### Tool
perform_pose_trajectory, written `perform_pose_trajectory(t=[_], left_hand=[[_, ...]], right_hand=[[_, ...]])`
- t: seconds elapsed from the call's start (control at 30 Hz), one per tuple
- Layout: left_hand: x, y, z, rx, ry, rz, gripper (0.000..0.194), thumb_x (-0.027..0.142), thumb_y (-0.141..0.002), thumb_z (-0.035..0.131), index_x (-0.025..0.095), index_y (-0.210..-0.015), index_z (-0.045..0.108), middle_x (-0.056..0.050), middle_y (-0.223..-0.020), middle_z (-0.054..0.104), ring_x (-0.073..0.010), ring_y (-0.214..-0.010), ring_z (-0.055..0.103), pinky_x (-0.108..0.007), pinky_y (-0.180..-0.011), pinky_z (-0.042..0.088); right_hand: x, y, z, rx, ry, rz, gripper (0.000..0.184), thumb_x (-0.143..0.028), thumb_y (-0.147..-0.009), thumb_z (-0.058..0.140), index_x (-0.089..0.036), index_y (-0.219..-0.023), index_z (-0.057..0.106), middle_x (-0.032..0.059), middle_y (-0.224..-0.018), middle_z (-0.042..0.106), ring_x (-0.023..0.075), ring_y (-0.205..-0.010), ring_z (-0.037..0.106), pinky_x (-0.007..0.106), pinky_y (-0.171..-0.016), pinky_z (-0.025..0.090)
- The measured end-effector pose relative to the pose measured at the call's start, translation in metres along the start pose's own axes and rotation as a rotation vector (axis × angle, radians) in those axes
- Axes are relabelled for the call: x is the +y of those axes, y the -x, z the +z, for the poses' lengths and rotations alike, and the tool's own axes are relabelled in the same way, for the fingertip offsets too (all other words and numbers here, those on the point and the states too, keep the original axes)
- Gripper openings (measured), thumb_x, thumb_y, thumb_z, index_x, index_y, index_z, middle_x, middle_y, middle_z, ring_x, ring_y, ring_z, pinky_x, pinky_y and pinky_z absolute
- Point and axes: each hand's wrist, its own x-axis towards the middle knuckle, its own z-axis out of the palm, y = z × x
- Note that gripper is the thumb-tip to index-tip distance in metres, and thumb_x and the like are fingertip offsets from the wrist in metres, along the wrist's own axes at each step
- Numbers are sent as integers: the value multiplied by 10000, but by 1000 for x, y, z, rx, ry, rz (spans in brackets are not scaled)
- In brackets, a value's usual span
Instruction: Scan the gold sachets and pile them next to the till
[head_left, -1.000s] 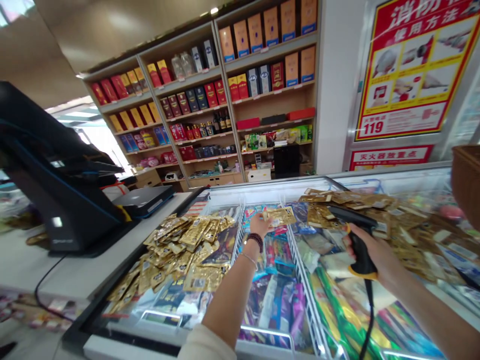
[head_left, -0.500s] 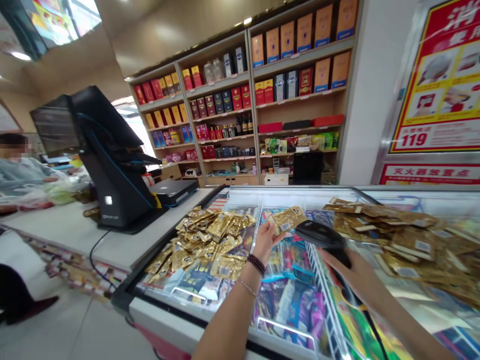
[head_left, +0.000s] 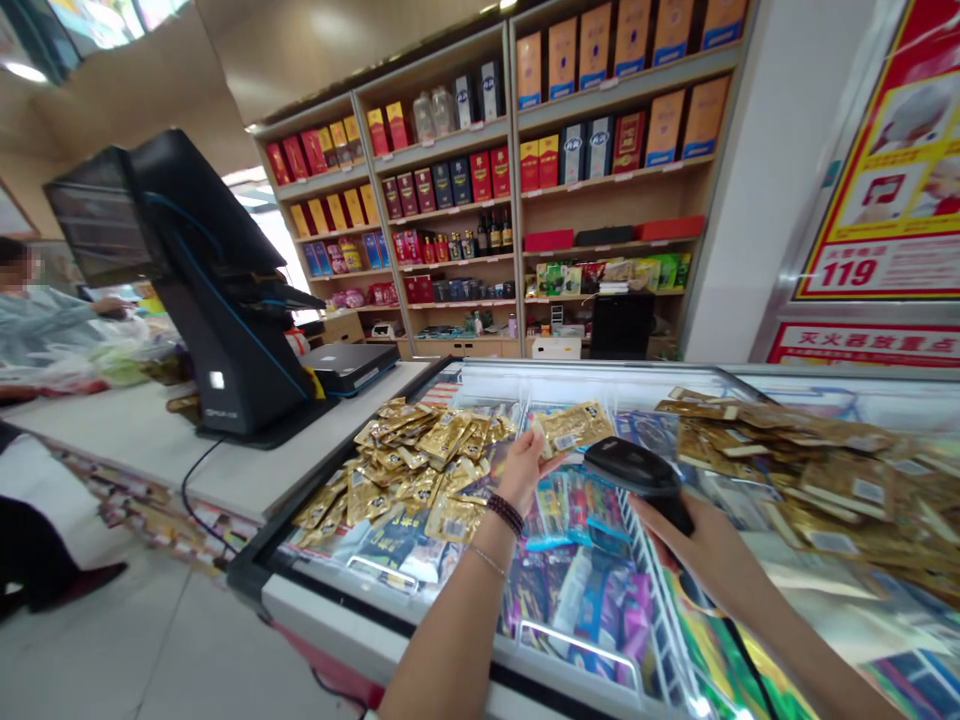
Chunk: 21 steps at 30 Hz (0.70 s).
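Observation:
My left hand (head_left: 523, 466) pinches a gold foil packet (head_left: 574, 427) and holds it up above the glass lid of a chest freezer (head_left: 480, 385). My right hand (head_left: 699, 556) grips a black barcode scanner (head_left: 636, 472), whose head points at the packet from close by. A heap of gold packets (head_left: 409, 461) lies on the lid to the left of my left hand. A second, wider heap of gold packets (head_left: 810, 475) lies on the lid to the right of the scanner.
A black till screen (head_left: 187, 270) stands on the white counter (head_left: 127, 440) at the left, with a small black device (head_left: 349, 365) beside it. Another person (head_left: 45, 320) is at the far left. Shelves of boxed goods (head_left: 517, 170) fill the back wall.
The scanner has swung from the right heap over to the packet in my left hand. The view has turned left, bringing the till and the other person into sight.

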Motion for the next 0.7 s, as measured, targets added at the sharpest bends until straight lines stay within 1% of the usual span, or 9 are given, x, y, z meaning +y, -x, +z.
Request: perform_pose_trajectory(t=[0.13, 0.2, 0.3, 0.4, 0.5, 0.6, 0.63, 0.7], left_hand=[[-2, -1, 0, 8, 14, 13, 221, 382, -949, 688, 162, -950, 666, -66, -1014, 751, -169, -951, 732, -472, -1049, 586], [-3, -1, -1, 18, 23, 7, 198, 356, -955, 679, 159, -948, 663, -56, -971, 739, -161, -928, 729, -466, -1052, 584], [-4, -1, -3, 12, 14, 10, 228, 382, -927, 714, 163, -942, 652, -37, -908, 719, -159, -904, 724, -467, -1047, 588], [-3, -1, -3, 5, 8, 21, 274, 418, -901, 740, 166, -952, 647, -51, -961, 733, -166, -911, 726, -488, -1047, 584], [-1, 0, -4, 36, 4, 43, 243, 396, -922, 703, 166, -978, 648, -71, -1028, 749, -178, -952, 732, -482, -1041, 585], [3, 0, -11, 94, -27, 102, 205, 337, -937, 664, 174, -1060, 652, -77, -1103, 750, -188, -1016, 732, -437, -1030, 588], [6, 1, -16, 115, -42, 133, 224, 314, -939, 650, 179, -1118, 645, -81, -1146, 745, -191, -1042, 729, -422, -1024, 588], [14, 3, -31, 172, -85, 202, 331, 273, -942, 622, 198, -1262, 597, -92, -1230, 724, -195, -1092, 719, -392, -1003, 593]], right_hand=[[1, 0, 0, 4, 16, -9, 416, -617, -822, 626, -269, -606, 552, -23, -395, 529, 174, -382, 485, 312, -498, 391], [2, 0, -1, -7, 31, -17, 421, -610, -827, 617, -272, -589, 538, -21, -391, 527, 175, -381, 487, 314, -498, 391], [2, 0, -2, -21, 45, -18, 438, -606, -841, 599, -276, -566, 514, -15, -399, 541, 177, -385, 500, 320, -505, 399], [0, 1, -3, -25, 36, -12, 443, -600, -848, 597, -274, -559, 511, -12, -405, 548, 175, -398, 510, 318, -515, 406], [-2, 0, -1, -25, 20, -10, 454, -596, -850, 603, -269, -547, 519, -8, -405, 546, 173, -400, 511, 320, -528, 421], [4, -7, 4, -46, -22, 13, 482, -621, -835, 616, -269, -516, 536, 10, -397, 541, 190, -394, 519, 342, -529, 441], [8, -11, 7, -59, -48, 33, 490, -639, -818, 625, -270, -505, 545, 20, -393, 539, 201, -390, 522, 353, -518, 445], [17, -21, 14, -80, -116, 89, 495, -682, -764, 653, -273, -496, 575, 44, -401, 548, 219, -379, 517, 371, -474, 439]])
